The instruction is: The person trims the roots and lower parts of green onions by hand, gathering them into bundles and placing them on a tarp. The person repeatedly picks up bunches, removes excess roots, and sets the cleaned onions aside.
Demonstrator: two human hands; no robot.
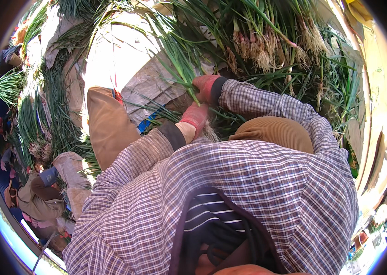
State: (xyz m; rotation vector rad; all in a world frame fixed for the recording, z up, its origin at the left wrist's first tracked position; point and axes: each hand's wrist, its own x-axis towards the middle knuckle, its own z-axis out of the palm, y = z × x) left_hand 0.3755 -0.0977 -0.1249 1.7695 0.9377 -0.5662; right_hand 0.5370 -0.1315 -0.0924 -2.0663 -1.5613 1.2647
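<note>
My left hand (pixel 196 117), in a red glove, is closed around the lower end of a green onion bunch (pixel 179 62). Pale roots (pixel 210 132) hang out below its fingers. Just above it, my right hand (pixel 206 89), also red-gloved, has its fingers curled at the stalks; whether it grips them is partly hidden. The long green leaves reach up and to the left, over a whitish woven sheet (pixel 155 77). Both hands are between my knees.
A pile of rooted green onions (pixel 262 44) lies at the upper right. More green onions (pixel 56 103) are heaped on the left. A blue strap (pixel 150 118) lies by my knee. Another person (pixel 40 197) sits at the lower left.
</note>
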